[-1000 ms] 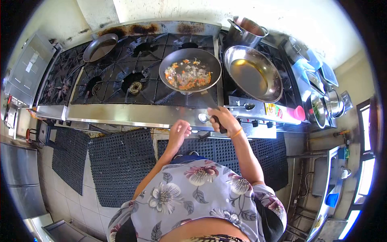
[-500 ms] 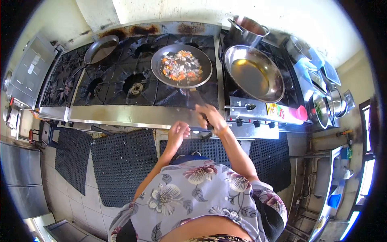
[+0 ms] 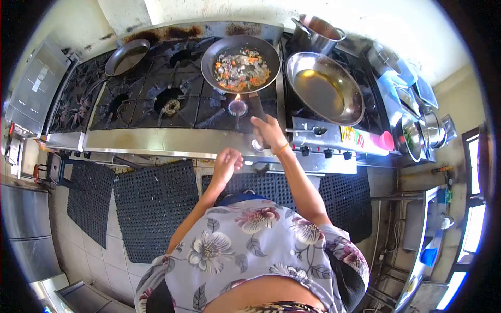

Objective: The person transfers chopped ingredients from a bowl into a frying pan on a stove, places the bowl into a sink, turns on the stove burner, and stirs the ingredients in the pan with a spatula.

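Observation:
My right hand (image 3: 270, 134) is wrapped round the dark handle of a frying pan (image 3: 209, 65). Chopped orange and pale pieces (image 3: 242, 69) lie in the pan. Below the pan's near edge a burner (image 3: 238, 108) shows a small flame, with the pan over the grates behind it. Near the stove's front edge my left hand (image 3: 227, 160) hovers with its fingers loosely curled and apart, holding nothing.
A wide steel pan (image 3: 323, 94) with oily liquid stands right of the frying pan, a tall pot (image 3: 314, 36) behind it. Another dark pan (image 3: 127, 57) sits at the back left. A spoon (image 3: 318, 131) and a pink cup (image 3: 386, 141) are on the front ledge.
The frying pan has moved back, away from me, uncovering the lit burner. My right hand has moved forward with the handle. The pieces in the pan have shifted. My left hand stays nearly in place.

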A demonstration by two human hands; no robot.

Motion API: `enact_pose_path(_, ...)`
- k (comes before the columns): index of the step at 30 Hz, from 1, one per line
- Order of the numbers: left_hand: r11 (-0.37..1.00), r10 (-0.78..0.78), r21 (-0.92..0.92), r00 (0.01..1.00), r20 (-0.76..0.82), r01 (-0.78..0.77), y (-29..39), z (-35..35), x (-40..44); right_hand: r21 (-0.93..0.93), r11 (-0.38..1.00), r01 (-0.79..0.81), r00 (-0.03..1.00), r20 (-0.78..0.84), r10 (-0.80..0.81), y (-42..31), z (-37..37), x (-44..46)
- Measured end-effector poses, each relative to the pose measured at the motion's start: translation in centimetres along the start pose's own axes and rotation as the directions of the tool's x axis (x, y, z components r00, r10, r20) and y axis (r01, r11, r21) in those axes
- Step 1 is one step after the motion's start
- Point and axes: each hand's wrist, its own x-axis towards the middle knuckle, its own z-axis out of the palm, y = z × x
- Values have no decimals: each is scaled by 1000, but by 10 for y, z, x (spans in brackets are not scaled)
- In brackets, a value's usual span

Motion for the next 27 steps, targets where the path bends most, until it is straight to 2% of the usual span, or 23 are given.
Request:
enact_pose_path(1,1000,-3,-4,1000,10,3,2,2,2,-24,1000,10,1000,1,-10,-2,2,-7)
enact_pose_path(3,1000,-8,-6,1000,26,8,0,2,0,16,997,-72,995,-62,73,-5,3,-34)
enact_pose_path(5,1000,-16,-14,999,38,16,-2,3,6,107,989,-104,994,-25,108,2,0,-35)
enact_pose_path(7,1000,-18,-12,997,69,19,-8,5,1,29,999,-30,999,17,29,6,-4,-15)
enact_pose_path(8,999,24,18,997,79,-26,-11,6,1,106,991,-78,996,52,73,13,-2,-3)
enact_pose_path(11,1000,-9,3,997,77,9,-7,9,-3,70,995,-71,997,38,68,7,8,-33)
enact_pose_path(12,999,-37,-8,997,66,37,-7,9,-5,84,985,-153,988,12,153,-7,9,-47)
enact_pose_path(15,999,-29,-15,993,113,31,-12,9,-8,72,994,-86,993,82,80,1,2,-24)
enact_pose_path(16,999,24,17,992,125,-27,-11,10,-8,218,968,-126,991,78,111,3,8,-15)
enact_pose_path(19,1000,3,-17,996,92,-2,-7,11,-13,131,982,-140,988,81,130,0,13,-39)
enact_pose_path(21,1000,-7,-28,997,73,9,-5,7,-10,196,950,-242,970,64,234,8,8,-49)
enact_pose_path(23,997,-26,-65,996,85,31,-14,2,-15,166,973,-161,982,129,140,24,-1,-31)
enact_pose_path(24,999,3,-37,996,88,1,-14,2,-16,195,961,-194,980,87,180,23,5,-22)
enact_pose_path(27,999,17,-31,998,60,-15,-8,4,-19,190,969,-158,986,76,146,40,14,-21)
